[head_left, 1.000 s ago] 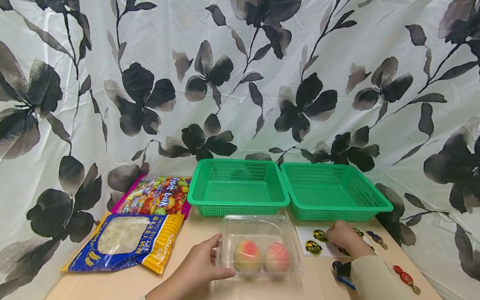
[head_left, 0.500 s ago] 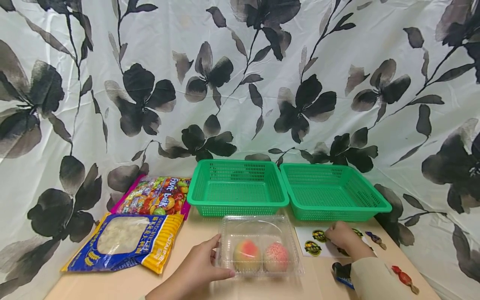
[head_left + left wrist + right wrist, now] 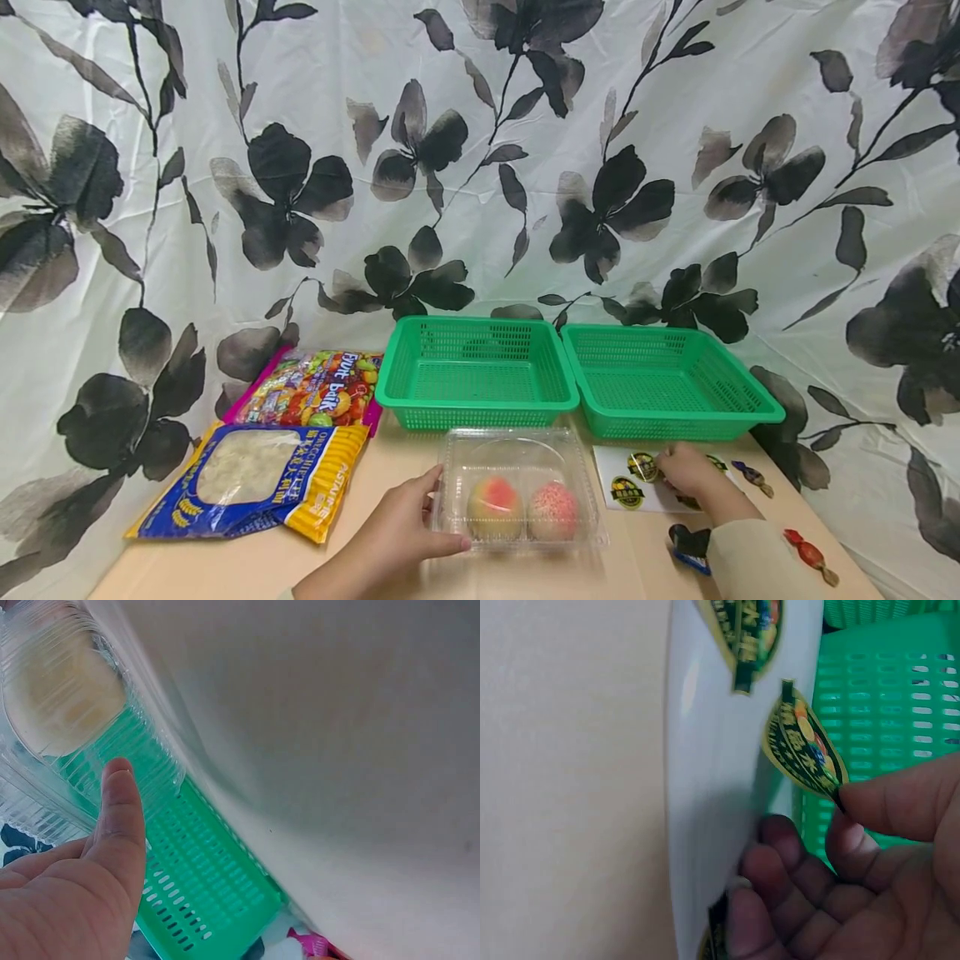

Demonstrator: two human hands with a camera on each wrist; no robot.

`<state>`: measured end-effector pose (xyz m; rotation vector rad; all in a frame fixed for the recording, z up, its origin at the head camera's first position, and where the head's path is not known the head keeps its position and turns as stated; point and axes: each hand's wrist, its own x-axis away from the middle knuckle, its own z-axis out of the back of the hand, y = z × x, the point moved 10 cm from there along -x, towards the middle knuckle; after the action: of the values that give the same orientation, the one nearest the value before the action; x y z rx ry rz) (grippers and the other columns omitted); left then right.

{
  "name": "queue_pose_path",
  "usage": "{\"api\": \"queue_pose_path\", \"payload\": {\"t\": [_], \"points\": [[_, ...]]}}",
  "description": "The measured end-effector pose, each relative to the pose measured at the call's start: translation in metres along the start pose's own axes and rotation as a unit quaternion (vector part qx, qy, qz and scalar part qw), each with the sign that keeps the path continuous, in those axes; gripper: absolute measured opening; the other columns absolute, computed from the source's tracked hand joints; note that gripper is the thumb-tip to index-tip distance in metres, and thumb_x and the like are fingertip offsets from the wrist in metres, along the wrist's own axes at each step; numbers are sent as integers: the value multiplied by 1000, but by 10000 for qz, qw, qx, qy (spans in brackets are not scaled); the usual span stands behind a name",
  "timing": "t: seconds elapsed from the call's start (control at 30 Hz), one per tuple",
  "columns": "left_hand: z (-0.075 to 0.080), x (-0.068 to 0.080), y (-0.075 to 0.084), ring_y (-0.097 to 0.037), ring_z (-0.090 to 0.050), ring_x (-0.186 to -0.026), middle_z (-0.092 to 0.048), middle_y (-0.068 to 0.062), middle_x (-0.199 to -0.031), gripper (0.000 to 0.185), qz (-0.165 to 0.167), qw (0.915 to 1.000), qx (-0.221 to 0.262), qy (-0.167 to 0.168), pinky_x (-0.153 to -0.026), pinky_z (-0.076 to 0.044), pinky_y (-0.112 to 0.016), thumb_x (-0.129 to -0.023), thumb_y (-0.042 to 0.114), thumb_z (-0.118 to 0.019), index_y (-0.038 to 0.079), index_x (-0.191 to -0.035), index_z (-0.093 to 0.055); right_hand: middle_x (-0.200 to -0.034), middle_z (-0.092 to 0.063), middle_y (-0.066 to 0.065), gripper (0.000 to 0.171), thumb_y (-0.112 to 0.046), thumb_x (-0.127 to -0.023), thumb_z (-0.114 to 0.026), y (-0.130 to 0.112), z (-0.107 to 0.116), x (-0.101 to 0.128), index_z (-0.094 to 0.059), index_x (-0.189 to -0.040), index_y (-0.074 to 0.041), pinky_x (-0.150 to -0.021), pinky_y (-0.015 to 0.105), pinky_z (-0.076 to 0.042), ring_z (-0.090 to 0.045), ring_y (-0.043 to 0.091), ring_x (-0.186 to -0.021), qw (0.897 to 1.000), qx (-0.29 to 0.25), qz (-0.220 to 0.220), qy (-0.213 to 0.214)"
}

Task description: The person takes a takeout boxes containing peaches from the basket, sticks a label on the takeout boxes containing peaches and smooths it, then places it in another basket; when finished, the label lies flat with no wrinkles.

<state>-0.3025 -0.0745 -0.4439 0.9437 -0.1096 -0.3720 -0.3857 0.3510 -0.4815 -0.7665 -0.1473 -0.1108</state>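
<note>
A clear plastic clamshell box (image 3: pixel 519 487) with two peach-like fruits (image 3: pixel 523 511) sits on the tan table near the front. My left hand (image 3: pixel 397 537) holds its left side, thumb (image 3: pixel 120 817) against the ribbed wall (image 3: pixel 82 750). To the right lies a white sticker sheet (image 3: pixel 633 492) with round black-and-yellow stickers. My right hand (image 3: pixel 686 469) pinches one sticker (image 3: pixel 804 746) and lifts it off the sheet (image 3: pixel 712 787), other fingers resting on the sheet.
Two empty green baskets (image 3: pixel 476 371) (image 3: pixel 664 383) stand side by side behind the box. A fruit candy bag (image 3: pixel 315 390) and a blue-yellow snack bag (image 3: pixel 251 479) lie at the left. Wrapped candies (image 3: pixel 810 557) (image 3: pixel 752 475) and a dark wrapper (image 3: pixel 688 542) lie at the right.
The right hand has peeled a sticker up from the sheet; before, it lay flat under the fingers. The left hand and the box have stayed put.
</note>
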Motion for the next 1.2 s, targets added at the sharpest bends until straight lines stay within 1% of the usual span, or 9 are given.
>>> {"api": "queue_pose_path", "payload": {"t": [0.13,0.37,0.43,0.6,0.67,0.77,0.87,0.93,1.2], "points": [[1,0,0,-18,-67,-96,-68,-12,-128,110,-27,10000,-47,19,-83,-58,-38,-68,39,-96,-5,-153,-40,-56,-39,-3,39,-6,-100,-39,-3,0,4,-39,-61,-15,-50,28,-38,-34,11,-49,10000,-27,3,-16],[1,0,1,-19,-67,-97,-65,-16,-135,111,12,10000,54,13,-84,-59,-38,-70,38,-95,-7,-153,-38,-84,-55,10,28,-12,-103,-38,-4,6,10,-52,-81,-2,-65,35,-52,-55,20,-71,9991,-351,-225,-34],[2,-1,1,-18,-66,-96,-67,-14,-132,110,33,10000,-44,37,-81,-58,-35,-70,39,-95,-7,-153,-39,-84,-59,12,28,-13,-103,-38,-5,8,12,-56,-86,1,-65,35,-54,-56,20,-71,9989,-396,-244,-38],[6,1,0,-18,-65,-97,-66,-14,-133,106,202,9994,-238,131,-79,-56,-34,-71,43,-93,-4,-151,-43,-73,-57,7,29,-13,-105,-36,-12,8,23,-54,-87,1,-58,33,-46,-43,14,-57,9983,-526,-171,-168],[9,2,1,-21,-66,-101,-64,-16,-136,104,245,9991,-282,216,-81,-57,-38,-70,45,-93,-2,-151,-45,-72,-53,7,27,-14,-106,-37,-18,8,29,-51,-88,0,-59,34,-44,-50,14,-61,9980,-583,-102,-208],[15,3,5,-29,-67,-109,-61,-18,-139,103,204,9983,-365,406,-86,-58,-46,-70,47,-93,2,-150,-47,-84,-56,10,25,-17,-108,-39,-34,8,40,-49,-93,1,-70,38,-52,-67,23,-85,9978,-609,123,-217],[23,3,11,-35,-66,-114,-59,-18,-142,100,83,9969,-391,676,-91,-58,-51,-69,47,-93,6,-149,-49,-103,-60,15,24,-19,-109,-45,-57,9,52,-52,-99,2,-84,45,-57,-70,28,-103,9971,-624,415,-149],[27,2,14,-36,-66,-115,-59,-17,-142,98,19,9957,-408,830,-92,-57,-52,-70,45,-93,6,-149,-50,-108,-63,14,23,-19,-108,-50,-74,8,59,-55,-101,2,-87,44,-57,-69,27,-99,9957,-659,650,-99],[28,-5,42,-25,-65,-113,-68,-4,-125,75,-397,9922,-312,1137,-97,-56,-47,-77,43,-89,11,-139,-60,-88,-61,8,16,-16,-103,-62,-137,-10,83,-61,-102,0,-65,34,-52,-56,22,-76,9846,-1317,1147,-58]]}}
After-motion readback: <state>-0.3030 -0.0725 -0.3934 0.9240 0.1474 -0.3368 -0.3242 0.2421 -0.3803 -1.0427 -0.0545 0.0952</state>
